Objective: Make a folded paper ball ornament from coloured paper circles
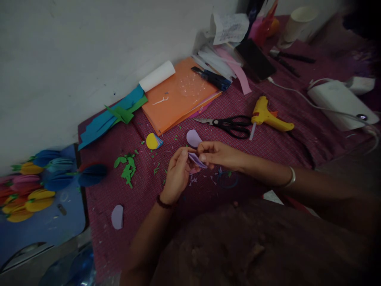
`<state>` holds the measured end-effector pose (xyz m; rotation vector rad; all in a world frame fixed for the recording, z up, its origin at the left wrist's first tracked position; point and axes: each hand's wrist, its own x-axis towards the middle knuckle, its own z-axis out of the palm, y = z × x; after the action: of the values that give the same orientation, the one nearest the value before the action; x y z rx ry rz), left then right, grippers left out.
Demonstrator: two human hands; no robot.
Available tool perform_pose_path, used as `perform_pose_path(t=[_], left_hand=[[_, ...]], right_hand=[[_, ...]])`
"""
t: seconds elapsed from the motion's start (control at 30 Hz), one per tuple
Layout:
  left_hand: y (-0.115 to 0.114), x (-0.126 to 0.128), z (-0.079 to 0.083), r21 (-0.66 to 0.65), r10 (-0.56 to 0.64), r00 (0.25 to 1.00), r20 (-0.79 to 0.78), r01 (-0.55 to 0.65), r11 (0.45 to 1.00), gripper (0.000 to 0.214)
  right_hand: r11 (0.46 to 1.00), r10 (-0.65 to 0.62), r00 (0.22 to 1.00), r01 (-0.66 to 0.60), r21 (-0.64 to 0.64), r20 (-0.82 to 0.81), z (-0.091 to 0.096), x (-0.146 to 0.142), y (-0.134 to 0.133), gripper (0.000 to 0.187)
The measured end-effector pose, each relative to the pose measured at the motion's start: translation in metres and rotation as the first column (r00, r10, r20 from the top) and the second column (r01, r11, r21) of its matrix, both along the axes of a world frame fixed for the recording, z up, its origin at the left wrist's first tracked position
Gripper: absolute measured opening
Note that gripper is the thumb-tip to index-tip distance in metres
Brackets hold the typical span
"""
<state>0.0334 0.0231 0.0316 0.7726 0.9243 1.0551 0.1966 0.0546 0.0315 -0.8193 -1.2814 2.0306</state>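
Between my two hands is a folded purple paper piece (197, 159), pinched at its edges over the checked cloth. My left hand (176, 171) grips its left side with thumb and fingers. From the right, my right hand (214, 154) pinches the other side. Just beyond them lies a purple paper shape (193, 138) with a rounded edge. Another folded purple half-round (117, 217) rests at the lower left of the cloth. A small stack of rounded papers with a yellow one (152, 141) on top sits left of my hands. Purple snippets lie beneath my fingers.
Black-handled scissors (225, 124) and a yellow glue gun (269, 115) lie beyond my right hand. Orange sheets (178, 95) hold a blue cutter (212, 77). Green paper leaves (126, 169) are piled at left. Colourful paper ornaments (40, 198) cover a blue surface; a white power device (339, 103) stands right.
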Motion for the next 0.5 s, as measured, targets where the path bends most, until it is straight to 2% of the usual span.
perform_pose_path(t=[0.13, 0.3, 0.43, 0.5], left_hand=[[0.001, 0.0, -0.002, -0.01, 0.036, 0.999, 0.002, -0.036, 0.999, 0.032], [0.003, 0.001, -0.003, -0.071, 0.049, 0.995, 0.092, -0.043, 0.997, 0.052], [0.002, 0.004, -0.001, -0.076, 0.004, 0.998, 0.057, 0.0, 0.997, 0.033], [0.001, 0.005, -0.001, -0.107, 0.013, 0.999, 0.036, -0.009, 0.994, 0.024]], right_hand=[[0.994, 0.049, 0.996, -0.056, 0.095, 0.072, -0.003, 0.001, 0.002, 0.041], [0.975, -0.063, 0.989, 0.031, 0.221, 0.136, -0.003, 0.0, -0.002, 0.03], [0.911, -0.222, 0.949, 0.12, 0.394, 0.224, 0.005, 0.002, -0.004, 0.023], [0.908, -0.273, 0.935, 0.173, 0.381, 0.226, 0.009, 0.005, -0.003, 0.022]])
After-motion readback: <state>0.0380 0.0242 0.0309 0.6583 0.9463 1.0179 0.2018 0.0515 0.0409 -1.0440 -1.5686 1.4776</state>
